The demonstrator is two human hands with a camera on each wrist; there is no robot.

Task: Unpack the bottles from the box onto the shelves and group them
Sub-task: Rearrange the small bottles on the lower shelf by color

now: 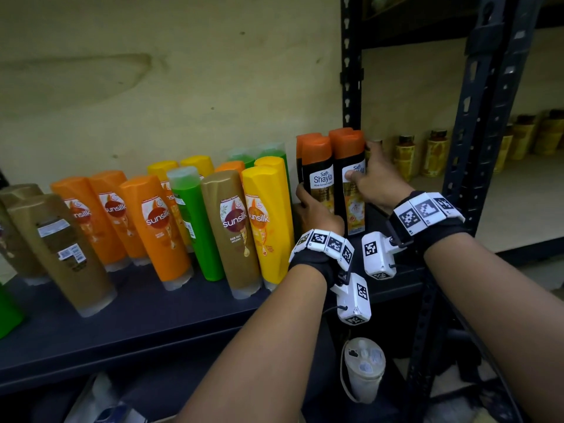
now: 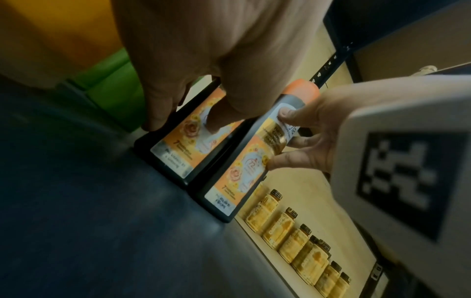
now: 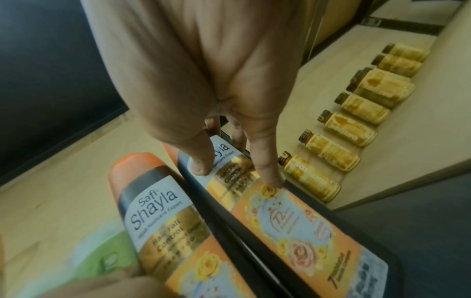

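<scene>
Black Safi Shayla bottles with orange caps stand at the right end of the dark shelf [image 1: 152, 315]. My left hand [image 1: 311, 209] grips the front left bottle [image 1: 319, 178] low on its side, thumb on the left edge. My right hand [image 1: 370, 172] grips the front right bottle [image 1: 351, 203], thumb on the label and fingers round its right side. Both bottles stand upright on the shelf, side by side. Two more orange caps [image 1: 340, 132] show behind them. In the right wrist view my right hand [image 3: 203, 90] grips the right bottle [image 3: 293, 221] beside the left one [image 3: 163, 217].
Several Sunsilk bottles, orange [image 1: 158, 224], green [image 1: 195, 221], brown [image 1: 232, 227] and yellow [image 1: 268, 215], fill the shelf to the left. A black rack post [image 1: 488, 117] stands on the right. Amber jars [image 1: 436, 154] line the neighbouring pale shelf. A white container [image 1: 364, 370] sits below.
</scene>
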